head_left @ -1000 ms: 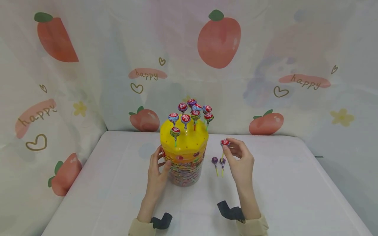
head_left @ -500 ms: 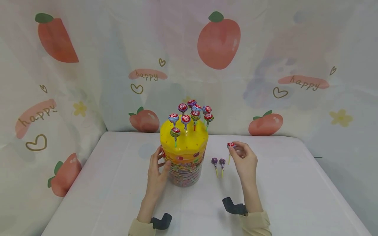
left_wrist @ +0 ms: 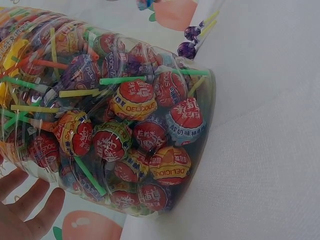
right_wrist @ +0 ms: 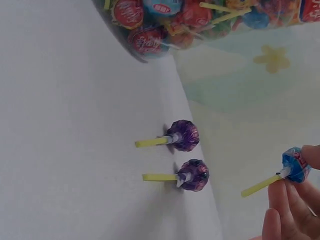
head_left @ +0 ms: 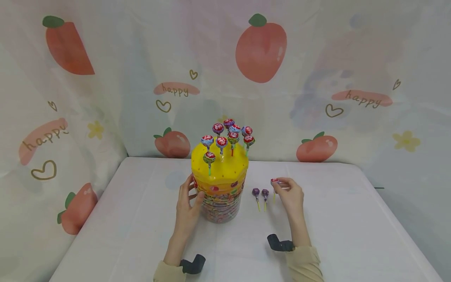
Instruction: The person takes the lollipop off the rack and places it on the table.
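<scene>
Head view taken from above near table [head_left: 141,235] edge, aimed forward and down; lollipop jar [head_left: 219,184] centred. Left wrist view pressed close against jar [left_wrist: 125,120], rolled sideways. Right wrist view close, rolled; two purple lollipops [right_wrist: 187,155] at centre. Jar base [right_wrist: 165,30] at 12 o'clock. Jar shared by all views.

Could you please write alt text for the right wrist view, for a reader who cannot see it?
The right hand pinches a lollipop by its wrapped head, beside two purple lollipops lying on the white table. The jar of lollipops stands at the top edge.
</scene>
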A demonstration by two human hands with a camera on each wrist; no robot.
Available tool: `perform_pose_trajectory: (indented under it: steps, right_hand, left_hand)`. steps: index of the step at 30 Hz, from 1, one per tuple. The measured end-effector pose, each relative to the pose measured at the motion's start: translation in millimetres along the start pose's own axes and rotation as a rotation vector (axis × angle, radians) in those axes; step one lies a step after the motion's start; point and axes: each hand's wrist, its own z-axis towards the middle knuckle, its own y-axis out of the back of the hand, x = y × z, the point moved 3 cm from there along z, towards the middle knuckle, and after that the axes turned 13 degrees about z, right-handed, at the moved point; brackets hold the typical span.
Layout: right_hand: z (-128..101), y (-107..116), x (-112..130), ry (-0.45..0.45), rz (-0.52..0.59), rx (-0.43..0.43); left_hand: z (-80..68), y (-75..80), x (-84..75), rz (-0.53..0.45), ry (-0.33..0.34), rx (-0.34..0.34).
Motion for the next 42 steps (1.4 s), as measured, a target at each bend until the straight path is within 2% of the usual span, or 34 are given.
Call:
perform_pose_trajectory:
  steps: [6,21,42]
  right_hand:
    - [5.1,-0.5,-16.8,-0.031,-0.059,0.027]
    - [16.2,-0.7,-47.1,-0.191,-0.088,0.136]
    - [17.4,-2.6,-55.0,-0.181,-0.173,0.139]
  left_hand:
    - [0.2,0.3,0.2,-0.005,-0.01,-0.007]
    - [0.5,0.1,0.8,0.01,-0.023,-0.015]
    - [0.4,0.5,-0.4,0.013,-0.01,-0.014]
